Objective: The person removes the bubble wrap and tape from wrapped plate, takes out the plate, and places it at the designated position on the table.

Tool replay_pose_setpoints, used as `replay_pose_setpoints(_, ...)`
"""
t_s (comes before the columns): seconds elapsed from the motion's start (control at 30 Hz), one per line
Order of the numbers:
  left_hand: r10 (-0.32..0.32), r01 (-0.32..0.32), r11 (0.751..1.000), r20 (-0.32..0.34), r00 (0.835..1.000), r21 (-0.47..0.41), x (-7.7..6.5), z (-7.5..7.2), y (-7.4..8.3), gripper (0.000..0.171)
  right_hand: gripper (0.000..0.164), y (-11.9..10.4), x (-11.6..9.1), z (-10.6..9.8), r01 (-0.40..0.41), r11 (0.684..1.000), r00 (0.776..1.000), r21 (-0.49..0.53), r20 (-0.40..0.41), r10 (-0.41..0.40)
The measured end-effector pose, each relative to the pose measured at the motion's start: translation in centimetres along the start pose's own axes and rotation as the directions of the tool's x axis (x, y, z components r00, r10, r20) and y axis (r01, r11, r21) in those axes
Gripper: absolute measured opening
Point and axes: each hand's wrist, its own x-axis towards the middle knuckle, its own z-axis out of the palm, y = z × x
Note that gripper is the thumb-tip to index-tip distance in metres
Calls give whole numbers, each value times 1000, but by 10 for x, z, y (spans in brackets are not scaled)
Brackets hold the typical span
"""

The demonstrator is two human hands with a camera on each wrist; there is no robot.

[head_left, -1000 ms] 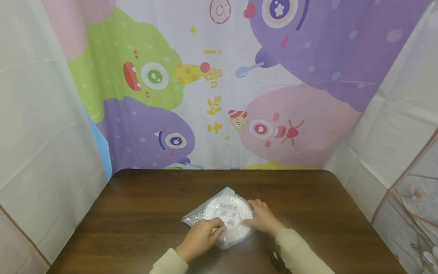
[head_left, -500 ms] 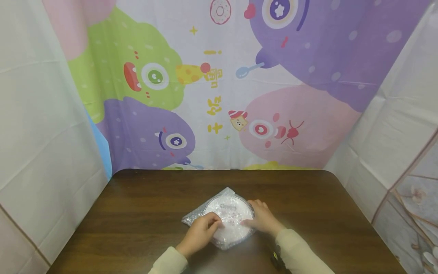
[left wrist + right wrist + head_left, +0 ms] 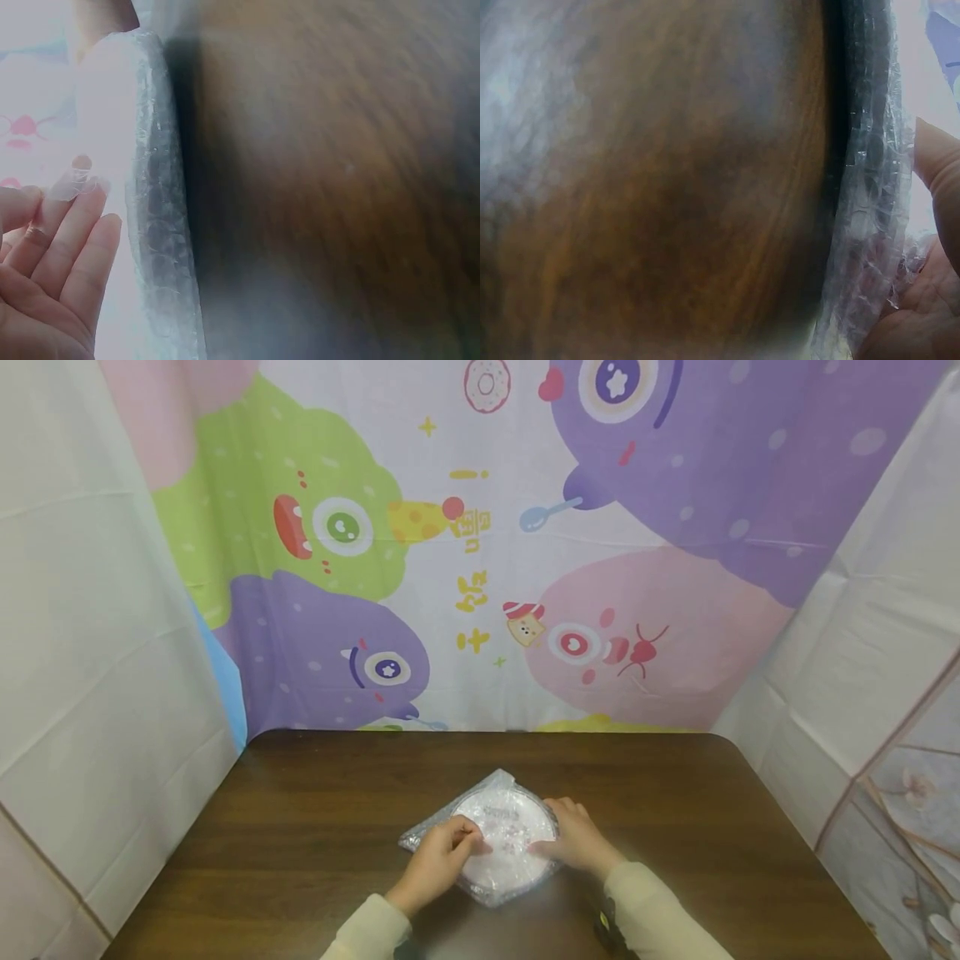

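one round white plate (image 3: 508, 828) in bubble wrap (image 3: 159, 225), between left grip (image 3: 437, 853) and right grip (image 3: 576, 837); lettering (image 3: 500, 813) illegible. left: pinches clear film (image 3: 67, 186), extent unclear. right: holds wrapped edge, cut off in wrist view.

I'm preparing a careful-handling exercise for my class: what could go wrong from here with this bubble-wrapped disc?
The clear film at the fingertips of the left hand might slip or tear if pulled. The bubble-wrapped disc could slide on the table if the right hand loosened its hold on the edge.
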Motion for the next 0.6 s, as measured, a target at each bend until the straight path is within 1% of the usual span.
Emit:
replay_pose_setpoints(0.07,-4,4,999,0,1000,-52,1,-1,0,12,71,-1,-1,-1,14,1000,1000,-3,-9,-14)
replay_pose_setpoints(0.1,-9,9,997,0,1000,-72,1,-1,1,12,72,-2,-1,-1,6,1000,1000,6,-4,-6)
replay_pose_setpoints(0.17,-12,13,993,4,1000,-115,1,-2,1,12,74,-4,0,-2,-26,1000,1000,13,9,26)
replay_pose_setpoints(0.2,-10,11,991,5,1000,-137,1,-2,1,12,76,-5,0,-3,-57,998,998,32,20,57)
replay_pose_setpoints(0.33,-19,21,978,8,1000,-205,2,-3,3,12,78,-6,1,-2,-117,993,992,16,42,116)
replay_pose_setpoints(0.5,-38,39,969,6,999,-245,4,-4,7,15,75,-5,1,-2,-116,993,992,15,41,115)
replay_pose_setpoints(0.6,-49,47,969,1,999,-243,5,-6,9,16,75,-5,1,-1,-109,994,993,16,39,108)
